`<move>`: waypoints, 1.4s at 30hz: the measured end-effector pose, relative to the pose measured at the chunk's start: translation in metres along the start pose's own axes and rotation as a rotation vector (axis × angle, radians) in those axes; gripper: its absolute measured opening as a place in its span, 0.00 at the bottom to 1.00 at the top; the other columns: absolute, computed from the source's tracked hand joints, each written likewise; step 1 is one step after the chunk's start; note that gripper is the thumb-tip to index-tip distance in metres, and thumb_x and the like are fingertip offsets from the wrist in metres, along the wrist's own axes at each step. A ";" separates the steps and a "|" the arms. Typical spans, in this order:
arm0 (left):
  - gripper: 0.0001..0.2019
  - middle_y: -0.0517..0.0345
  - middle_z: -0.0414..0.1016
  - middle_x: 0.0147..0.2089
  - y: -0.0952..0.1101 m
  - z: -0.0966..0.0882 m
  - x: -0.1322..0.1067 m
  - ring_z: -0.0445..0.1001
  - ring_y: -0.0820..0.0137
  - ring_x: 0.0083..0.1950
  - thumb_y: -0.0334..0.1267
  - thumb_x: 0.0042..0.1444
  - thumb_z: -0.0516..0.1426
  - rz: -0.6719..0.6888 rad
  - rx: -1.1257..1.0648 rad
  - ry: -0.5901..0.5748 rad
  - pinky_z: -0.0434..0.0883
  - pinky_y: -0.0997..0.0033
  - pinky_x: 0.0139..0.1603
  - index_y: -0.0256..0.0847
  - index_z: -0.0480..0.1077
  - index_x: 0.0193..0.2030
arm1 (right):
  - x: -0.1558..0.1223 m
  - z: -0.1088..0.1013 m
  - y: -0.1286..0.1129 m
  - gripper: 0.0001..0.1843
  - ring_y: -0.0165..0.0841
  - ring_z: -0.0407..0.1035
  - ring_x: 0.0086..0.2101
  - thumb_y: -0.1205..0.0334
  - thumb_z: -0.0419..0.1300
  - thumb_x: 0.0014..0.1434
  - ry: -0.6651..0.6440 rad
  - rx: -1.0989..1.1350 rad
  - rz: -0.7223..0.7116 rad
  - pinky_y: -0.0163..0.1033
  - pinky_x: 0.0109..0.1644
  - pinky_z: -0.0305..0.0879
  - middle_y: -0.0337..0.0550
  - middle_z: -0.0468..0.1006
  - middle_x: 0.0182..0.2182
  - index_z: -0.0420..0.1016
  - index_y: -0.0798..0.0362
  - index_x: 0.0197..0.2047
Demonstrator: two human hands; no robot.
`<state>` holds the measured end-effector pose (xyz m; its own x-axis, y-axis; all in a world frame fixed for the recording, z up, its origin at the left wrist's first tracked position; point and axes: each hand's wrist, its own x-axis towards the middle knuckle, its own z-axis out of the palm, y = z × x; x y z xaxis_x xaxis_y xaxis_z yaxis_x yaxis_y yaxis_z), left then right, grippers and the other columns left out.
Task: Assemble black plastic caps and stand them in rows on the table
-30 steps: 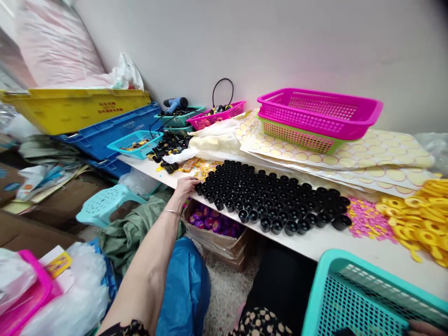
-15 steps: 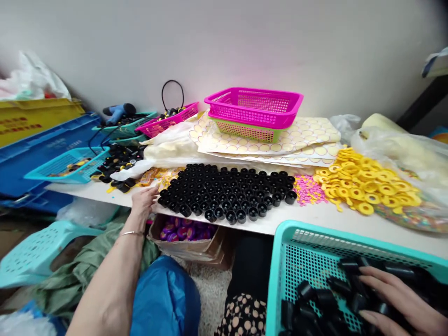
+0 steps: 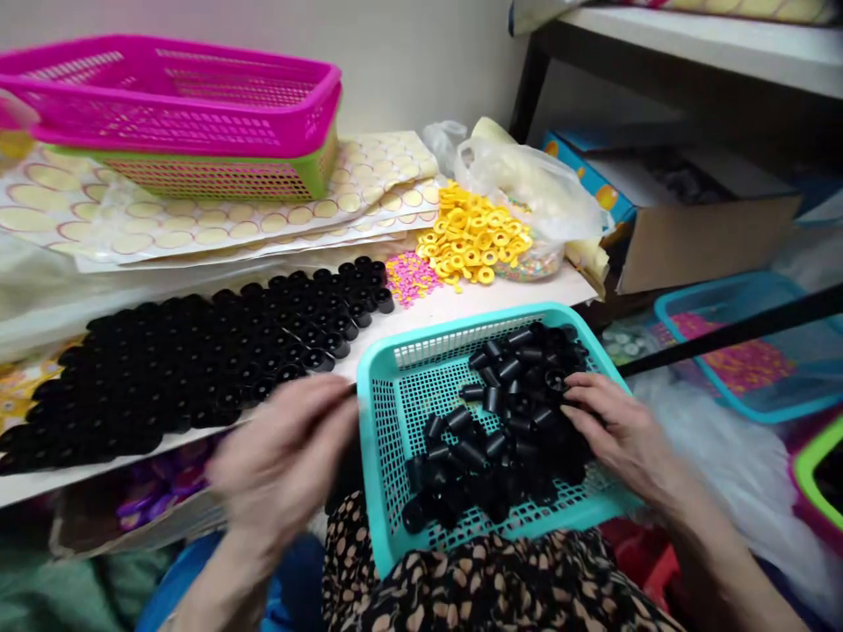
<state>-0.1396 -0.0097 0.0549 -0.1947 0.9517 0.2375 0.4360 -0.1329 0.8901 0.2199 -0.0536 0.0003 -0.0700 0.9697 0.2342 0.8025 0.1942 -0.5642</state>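
A teal basket (image 3: pixel 395 377) rests on my lap, holding a pile of loose black caps (image 3: pixel 500 421). My right hand (image 3: pixel 616 430) lies in the basket with its fingers spread over the caps. My left hand (image 3: pixel 283 465) is smeared by motion just left of the basket's rim, fingers indistinct. On the white table (image 3: pixel 461 303) stand several rows of upright black caps (image 3: pixel 198 360).
Pink and green baskets (image 3: pixel 184 114) sit stacked on sticker sheets (image 3: pixel 217 224) at the back. Yellow rings (image 3: pixel 471 237), small pink bits (image 3: pixel 408 276) and a plastic bag (image 3: pixel 533 189) lie to the right. A cardboard box (image 3: pixel 691 237) and another teal basket (image 3: pixel 757 351) stand further right.
The view swung right and down. My left hand left the edge of the cap rows and came back toward the teal basket. My right hand stays among the loose caps.
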 end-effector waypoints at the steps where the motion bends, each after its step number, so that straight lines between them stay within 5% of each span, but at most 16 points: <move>1: 0.10 0.57 0.76 0.38 0.010 0.022 -0.002 0.73 0.63 0.41 0.34 0.41 0.65 0.099 0.018 -0.302 0.69 0.65 0.46 0.45 0.76 0.33 | -0.006 0.002 0.000 0.05 0.41 0.67 0.46 0.63 0.55 0.61 -0.008 -0.029 -0.007 0.49 0.51 0.66 0.49 0.72 0.45 0.71 0.52 0.39; 2: 0.06 0.56 0.76 0.36 0.017 0.042 -0.001 0.72 0.64 0.38 0.33 0.43 0.63 0.148 0.022 -0.572 0.69 0.66 0.44 0.44 0.75 0.31 | -0.011 0.005 0.000 0.06 0.41 0.67 0.47 0.63 0.55 0.61 -0.018 -0.057 -0.012 0.50 0.51 0.66 0.49 0.72 0.45 0.71 0.52 0.40; 4: 0.03 0.55 0.73 0.30 0.026 0.079 0.007 0.71 0.65 0.34 0.31 0.44 0.60 0.173 0.069 -0.886 0.68 0.65 0.43 0.42 0.71 0.27 | -0.020 0.010 -0.002 0.07 0.42 0.66 0.47 0.62 0.55 0.61 -0.043 -0.092 -0.014 0.50 0.50 0.66 0.50 0.72 0.47 0.70 0.52 0.42; 9: 0.13 0.57 0.61 0.21 0.014 0.152 0.015 0.70 0.59 0.35 0.19 0.34 0.55 0.161 0.233 -0.973 0.64 0.56 0.49 0.42 0.59 0.18 | -0.013 0.019 -0.018 0.09 0.43 0.65 0.48 0.63 0.53 0.61 -0.096 -0.137 -0.005 0.49 0.49 0.67 0.51 0.71 0.48 0.68 0.52 0.45; 13: 0.14 0.57 0.61 0.22 -0.004 0.180 0.013 0.70 0.56 0.38 0.18 0.31 0.55 0.141 0.277 -1.013 0.63 0.54 0.49 0.42 0.60 0.18 | 0.022 0.021 -0.040 0.11 0.48 0.67 0.44 0.65 0.51 0.60 -0.304 -0.289 0.040 0.51 0.46 0.66 0.56 0.73 0.43 0.70 0.57 0.44; 16: 0.12 0.59 0.60 0.20 -0.003 0.180 0.022 0.68 0.61 0.33 0.20 0.33 0.57 0.089 0.251 -1.010 0.65 0.59 0.44 0.41 0.61 0.17 | 0.042 0.019 -0.044 0.10 0.46 0.70 0.39 0.69 0.51 0.58 -0.425 -0.290 0.059 0.50 0.43 0.66 0.54 0.75 0.35 0.72 0.58 0.39; 19: 0.07 0.60 0.65 0.24 0.010 0.164 0.031 0.66 0.67 0.30 0.29 0.38 0.62 -0.020 0.160 -0.954 0.67 0.65 0.36 0.40 0.70 0.27 | 0.041 0.013 -0.035 0.09 0.39 0.70 0.37 0.69 0.51 0.58 -0.379 -0.097 0.058 0.44 0.42 0.67 0.47 0.75 0.36 0.70 0.54 0.40; 22: 0.17 0.57 0.72 0.33 0.027 0.142 0.027 0.69 0.71 0.31 0.35 0.40 0.64 -0.285 -0.211 -0.908 0.68 0.69 0.34 0.38 0.72 0.41 | 0.026 0.009 -0.026 0.11 0.34 0.71 0.36 0.66 0.55 0.57 -0.219 0.527 0.227 0.40 0.38 0.69 0.43 0.74 0.39 0.66 0.50 0.45; 24: 0.19 0.56 0.73 0.36 0.033 0.132 0.019 0.70 0.73 0.33 0.33 0.38 0.66 -0.462 -0.501 -0.865 0.68 0.73 0.34 0.38 0.73 0.41 | 0.016 0.008 -0.025 0.14 0.34 0.72 0.37 0.64 0.61 0.54 -0.114 0.963 0.353 0.39 0.38 0.71 0.41 0.74 0.39 0.66 0.50 0.44; 27: 0.20 0.57 0.75 0.37 0.037 0.127 0.003 0.71 0.75 0.34 0.29 0.37 0.68 -0.536 -0.639 -0.852 0.67 0.76 0.34 0.38 0.75 0.41 | 0.010 0.009 -0.033 0.20 0.35 0.74 0.37 0.65 0.66 0.49 -0.014 1.311 0.454 0.41 0.39 0.73 0.41 0.72 0.40 0.66 0.49 0.46; 30: 0.19 0.56 0.76 0.40 0.041 0.131 -0.008 0.72 0.73 0.38 0.28 0.40 0.67 -0.537 -0.654 -0.877 0.69 0.76 0.38 0.39 0.76 0.43 | 0.015 0.011 -0.041 0.29 0.35 0.73 0.40 0.65 0.66 0.49 0.007 1.322 0.400 0.43 0.43 0.72 0.40 0.70 0.44 0.66 0.45 0.54; 34: 0.16 0.54 0.76 0.39 0.053 0.137 -0.014 0.74 0.73 0.34 0.30 0.43 0.65 -0.664 -0.769 -0.852 0.70 0.75 0.34 0.38 0.74 0.42 | 0.025 0.015 -0.045 0.24 0.36 0.68 0.47 0.62 0.64 0.53 0.063 1.193 0.285 0.44 0.51 0.68 0.41 0.71 0.47 0.69 0.44 0.54; 38: 0.12 0.54 0.75 0.36 0.058 0.137 -0.015 0.77 0.68 0.33 0.30 0.44 0.64 -0.901 -0.935 -0.781 0.73 0.69 0.37 0.36 0.70 0.36 | 0.028 0.017 -0.047 0.16 0.34 0.71 0.42 0.62 0.64 0.52 0.234 1.228 0.376 0.45 0.50 0.68 0.39 0.74 0.40 0.69 0.46 0.44; 42: 0.13 0.60 0.72 0.33 0.052 0.137 -0.019 0.74 0.73 0.33 0.29 0.44 0.65 -0.933 -1.006 -0.616 0.73 0.73 0.35 0.37 0.70 0.37 | 0.025 0.017 -0.053 0.19 0.36 0.70 0.44 0.60 0.66 0.51 0.329 1.249 0.409 0.45 0.52 0.66 0.43 0.75 0.42 0.69 0.47 0.47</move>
<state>0.0065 0.0036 0.0434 0.4469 0.7296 -0.5177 -0.4513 0.6835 0.5737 0.1654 -0.0377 0.0228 0.3268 0.9440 -0.0446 -0.3503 0.0772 -0.9334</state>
